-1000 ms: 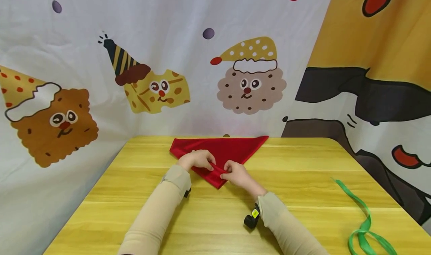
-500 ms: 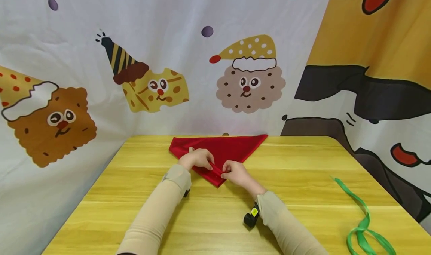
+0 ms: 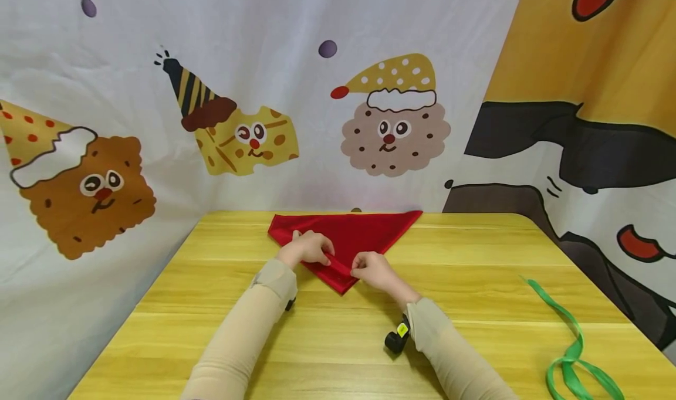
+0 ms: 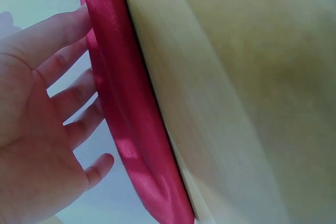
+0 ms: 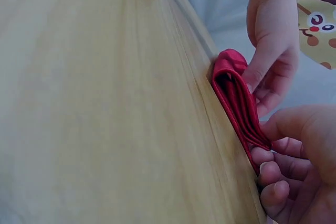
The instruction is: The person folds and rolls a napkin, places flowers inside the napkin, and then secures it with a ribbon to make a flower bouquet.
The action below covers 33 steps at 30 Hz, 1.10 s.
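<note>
A red satin cloth lies on the wooden table, wide at the back and narrowing to a point at the front. My left hand pinches a fold near its left front edge. Across from it, my right hand pinches the same fold by its right end, between thumb and fingers. Stacked pleats of the cloth show edge-on in the right wrist view. In the left wrist view, the fingertips of my left hand touch the cloth; the thumb is not clearly seen there.
A green ribbon lies loosely curled on the right front of the table. A white curtain with cartoon prints hangs just behind the table's back edge. A black wrist camera sits at my right cuff.
My right fingertips have shifted slightly to the right along the fold. My left hand has moved slightly left. The cloth lies nearly the same.
</note>
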Tool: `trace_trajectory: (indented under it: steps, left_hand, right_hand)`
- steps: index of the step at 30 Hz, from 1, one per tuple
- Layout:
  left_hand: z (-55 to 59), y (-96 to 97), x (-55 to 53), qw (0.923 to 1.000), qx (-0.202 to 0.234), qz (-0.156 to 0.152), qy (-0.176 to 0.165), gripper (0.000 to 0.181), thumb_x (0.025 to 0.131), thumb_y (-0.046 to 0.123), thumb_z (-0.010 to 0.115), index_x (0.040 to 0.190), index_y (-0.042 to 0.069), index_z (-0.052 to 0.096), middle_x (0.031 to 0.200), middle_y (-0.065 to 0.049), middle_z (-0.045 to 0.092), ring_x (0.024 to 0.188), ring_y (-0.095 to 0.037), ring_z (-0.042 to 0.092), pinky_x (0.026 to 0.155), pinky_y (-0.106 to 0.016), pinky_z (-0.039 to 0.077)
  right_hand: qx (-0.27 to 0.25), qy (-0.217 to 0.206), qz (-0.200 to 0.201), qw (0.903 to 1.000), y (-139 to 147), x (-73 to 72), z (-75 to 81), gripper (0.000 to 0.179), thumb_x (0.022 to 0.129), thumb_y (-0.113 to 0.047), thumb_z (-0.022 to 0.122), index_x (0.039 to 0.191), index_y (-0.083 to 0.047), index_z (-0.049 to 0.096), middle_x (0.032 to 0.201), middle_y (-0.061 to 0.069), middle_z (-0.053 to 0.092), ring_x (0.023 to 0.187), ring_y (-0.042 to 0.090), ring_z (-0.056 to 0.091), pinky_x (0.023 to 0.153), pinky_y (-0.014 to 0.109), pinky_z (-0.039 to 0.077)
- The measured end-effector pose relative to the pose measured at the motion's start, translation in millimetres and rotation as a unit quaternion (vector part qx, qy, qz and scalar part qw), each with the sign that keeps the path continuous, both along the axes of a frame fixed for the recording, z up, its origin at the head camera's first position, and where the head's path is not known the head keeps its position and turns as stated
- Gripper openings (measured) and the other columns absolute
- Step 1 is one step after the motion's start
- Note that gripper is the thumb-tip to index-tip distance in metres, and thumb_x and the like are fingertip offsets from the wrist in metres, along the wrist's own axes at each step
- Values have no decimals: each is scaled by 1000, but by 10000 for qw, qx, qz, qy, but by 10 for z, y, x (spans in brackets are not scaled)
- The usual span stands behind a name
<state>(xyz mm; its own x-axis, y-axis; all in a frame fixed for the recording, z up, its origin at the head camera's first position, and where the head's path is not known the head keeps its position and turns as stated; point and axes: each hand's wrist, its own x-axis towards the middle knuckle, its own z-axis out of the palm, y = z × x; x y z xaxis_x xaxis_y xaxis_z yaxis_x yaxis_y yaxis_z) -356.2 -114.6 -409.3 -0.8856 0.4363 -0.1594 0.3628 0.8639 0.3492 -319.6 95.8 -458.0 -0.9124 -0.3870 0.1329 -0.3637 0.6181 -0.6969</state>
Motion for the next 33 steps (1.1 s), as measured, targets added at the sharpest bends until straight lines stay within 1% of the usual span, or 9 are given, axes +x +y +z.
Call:
trace_trajectory:
  steps: [5,8,12,15,17,21,24,27,33]
  left_hand:
    - [-7,-28,51,9996,87,-128,247,29,84,25,77,111,22,70,119,0,57,120,-26,44,99,-58,28]
    - [-9,-52,86,9987,406,-181,243,34,83,21,77,115,16,67,127,-8,48,124,-30,39,100,-53,34]
    - [-14,-85,117,9951,972,-175,105,36,84,16,77,116,10,62,125,-12,43,117,-29,42,93,-41,42]
    - [-16,-109,125,9928,1194,-118,-9,34,84,18,77,113,10,62,119,-10,45,110,-27,46,89,-39,44]
    - [-15,-118,125,9931,1167,-97,-97,32,84,22,77,110,11,64,116,-8,48,109,-26,46,89,-39,43]
    - [-5,-111,139,9957,856,-97,-339,29,83,29,78,106,16,67,114,-4,50,111,-24,46,91,-39,42]
    - [-4,-87,176,9962,673,-61,-553,29,82,30,78,105,17,67,112,-2,51,110,-22,45,91,-38,41]
    - [-7,-65,230,9956,624,42,-693,28,81,29,79,104,16,67,109,-1,51,108,-21,45,89,-37,41]
    - [0,-43,290,9965,543,189,-608,30,79,30,81,101,16,67,106,-1,52,106,-22,46,88,-38,43]
  right_hand:
    - [-78,-66,15,9999,19,-9,0,9,83,-4,68,78,-9,62,65,-3,57,52,10,50,51,25,44]
    - [-48,-39,16,10000,30,-14,-6,9,83,-5,68,78,-9,62,65,-3,56,52,10,49,51,25,43]
    - [-7,-50,-14,10000,54,-17,-12,9,82,-7,69,76,-11,63,64,-4,56,53,10,48,52,26,42]
    - [-4,-56,-34,10000,71,-17,-8,9,81,-8,70,75,-11,63,64,-5,57,53,10,49,53,26,42]
    - [4,-25,-55,10000,77,-17,-4,10,80,-9,72,74,-11,63,63,-5,57,54,10,49,53,26,42]
    - [59,-69,-90,9999,71,-15,6,14,79,-12,75,73,-12,63,62,-6,57,54,10,48,53,27,42]
    - [148,-149,-64,9998,48,1,14,17,79,-15,77,73,-12,62,62,-5,57,55,11,48,54,27,42]
    - [329,-91,29,9994,6,31,28,19,79,-17,79,74,-13,61,63,-5,56,57,11,49,56,28,43]
    - [773,597,279,9948,-76,71,77,24,77,-21,82,72,-16,59,68,-6,52,64,11,47,60,28,42]
